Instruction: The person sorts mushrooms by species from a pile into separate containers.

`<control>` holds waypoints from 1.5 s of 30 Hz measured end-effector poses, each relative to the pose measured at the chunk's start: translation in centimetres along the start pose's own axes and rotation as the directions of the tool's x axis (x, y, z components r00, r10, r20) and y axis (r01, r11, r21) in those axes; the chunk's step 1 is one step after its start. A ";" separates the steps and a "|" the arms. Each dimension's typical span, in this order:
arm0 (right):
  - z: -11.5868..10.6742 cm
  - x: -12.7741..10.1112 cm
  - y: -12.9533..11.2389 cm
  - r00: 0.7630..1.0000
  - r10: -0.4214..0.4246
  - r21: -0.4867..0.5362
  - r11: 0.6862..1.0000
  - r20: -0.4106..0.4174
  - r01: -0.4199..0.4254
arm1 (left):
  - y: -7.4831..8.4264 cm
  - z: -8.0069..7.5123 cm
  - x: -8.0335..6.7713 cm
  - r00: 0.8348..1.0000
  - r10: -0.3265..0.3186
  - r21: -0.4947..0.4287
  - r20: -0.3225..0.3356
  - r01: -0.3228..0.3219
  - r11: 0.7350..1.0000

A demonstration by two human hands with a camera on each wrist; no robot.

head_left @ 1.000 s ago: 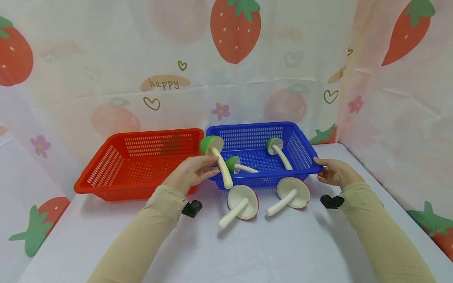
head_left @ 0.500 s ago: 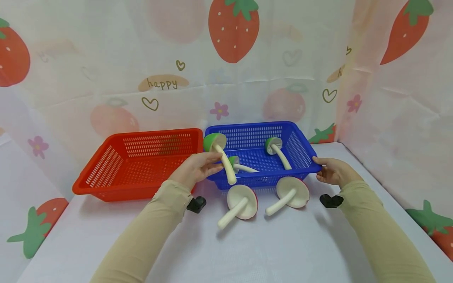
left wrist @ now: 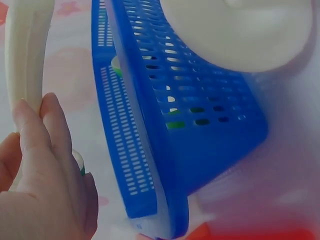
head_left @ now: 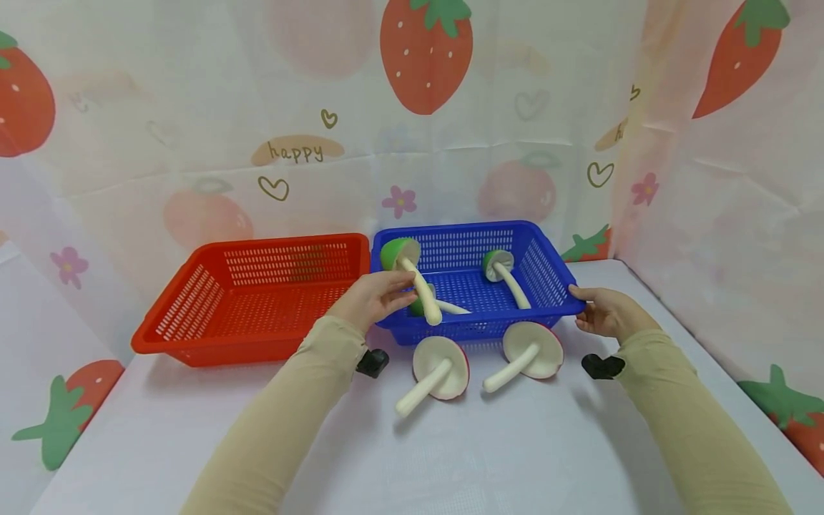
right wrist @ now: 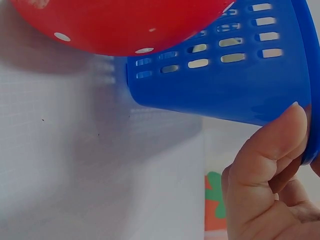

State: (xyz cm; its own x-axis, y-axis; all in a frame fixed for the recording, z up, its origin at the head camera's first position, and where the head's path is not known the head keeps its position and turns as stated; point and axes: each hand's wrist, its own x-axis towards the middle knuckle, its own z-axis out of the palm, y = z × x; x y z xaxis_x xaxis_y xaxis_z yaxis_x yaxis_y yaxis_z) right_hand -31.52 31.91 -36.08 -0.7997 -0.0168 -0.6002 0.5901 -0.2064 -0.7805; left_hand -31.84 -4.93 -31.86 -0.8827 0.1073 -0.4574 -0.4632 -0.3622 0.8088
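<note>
My left hand [head_left: 376, 297] pinches the pale stem of a green-capped toy mushroom [head_left: 425, 292] above the left side of the blue basket [head_left: 476, 330]. In the left wrist view the stem [left wrist: 29, 55] rises from between thumb and fingers. With thumb and fingers, my right hand [head_left: 605, 312] grips the basket's right front corner; the right wrist view shows the thumb [right wrist: 280, 135] against the rim. Inside the basket lie two more green-capped mushrooms, one on the right [head_left: 513, 282] and one on the left [head_left: 450, 307], partly hidden behind the left hand and the held mushroom.
Two red-capped toy mushrooms lie on the white table in front of the blue basket, one at left [head_left: 440, 368] and one at right [head_left: 531, 350]. A red basket [head_left: 219, 349] stands left of the blue one. A printed cloth [head_left: 450, 172] hangs behind both baskets.
My left hand has moved right with the green-capped mushroom, from near the gap between the baskets to over the blue basket's left part. My right hand has stayed on the corner.
</note>
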 end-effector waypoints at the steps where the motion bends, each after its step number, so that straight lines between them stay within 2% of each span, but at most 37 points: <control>1: 0.0 0.0 0.0 1.000 0.001 0.001 1.000 0.000 -0.001 | 0.0 0.2 0.1 1.000 -0.001 0.000 -0.004 0.001 1.000; 9: 0.0 -0.1 0.0 1.000 0.005 0.009 1.000 0.000 -0.005 | -0.3 1.5 0.9 1.000 -0.011 -0.012 -0.018 0.011 1.000; 24: -0.1 -0.1 0.1 1.000 0.003 -0.005 1.000 0.002 -0.003 | -1.3 2.8 2.1 0.999 -0.036 -0.061 -0.040 0.034 0.998; 27: -0.1 -0.2 0.1 1.000 0.003 -0.004 1.000 -0.002 -0.003 | -1.7 3.0 2.7 1.000 -0.017 -0.095 -0.014 0.016 0.995; 28: 0.0 -0.1 0.1 1.000 0.001 -0.005 1.000 -0.007 -0.001 | -2.0 2.7 3.9 1.000 -0.006 -0.111 0.011 0.008 0.994; 31: 0.0 -0.2 0.1 1.000 -0.003 -0.009 1.000 -0.010 0.003 | -2.7 2.8 5.7 1.000 0.009 -0.136 0.028 -0.005 0.991; 34: 0.0 -0.2 0.2 1.000 -0.005 -0.015 1.000 -0.009 0.005 | -3.1 3.3 6.5 1.000 0.020 -0.148 0.014 -0.018 0.989; 35: 0.0 -0.2 0.2 1.000 -0.005 -0.016 1.000 -0.007 0.005 | -3.0 3.8 5.6 1.000 0.021 -0.146 -0.007 -0.022 0.989; 36: 0.1 -0.2 0.2 1.000 -0.005 -0.019 1.000 -0.008 0.005 | -3.1 4.0 5.5 1.000 0.021 -0.147 -0.012 -0.023 0.989; 37: 0.1 -0.2 0.3 1.000 -0.006 -0.020 1.000 -0.008 0.006 | -3.2 4.2 5.5 1.000 0.021 -0.148 -0.013 -0.022 0.989; 38: 0.1 -0.2 0.2 1.000 -0.007 -0.020 1.000 -0.008 0.007 | -3.4 4.1 6.0 1.000 0.023 -0.165 0.014 -0.020 0.986; 42: 0.1 -0.2 0.2 1.000 -0.006 -0.016 1.000 -0.019 0.006 | -3.6 4.6 5.9 1.000 -0.014 -0.161 0.016 0.016 0.987; 44: 0.0 -0.2 0.1 1.000 -0.004 -0.014 1.000 -0.025 0.004 | -3.5 4.7 5.3 1.000 -0.020 -0.144 0.023 0.023 0.989; 45: 0.0 -0.2 0.1 1.000 -0.003 -0.013 1.000 -0.028 0.002 | -3.3 4.9 4.2 1.000 -0.030 -0.124 -0.002 0.030 0.992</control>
State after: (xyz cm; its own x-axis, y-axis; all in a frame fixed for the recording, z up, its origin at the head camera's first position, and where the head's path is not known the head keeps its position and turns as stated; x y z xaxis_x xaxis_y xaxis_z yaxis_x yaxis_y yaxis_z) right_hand -31.34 31.87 -36.02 -0.7978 0.0115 -0.6028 0.5895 -0.1942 -0.7840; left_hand -34.44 1.27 -34.59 -0.8682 0.1164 -0.4824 -0.4759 -0.4710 0.7427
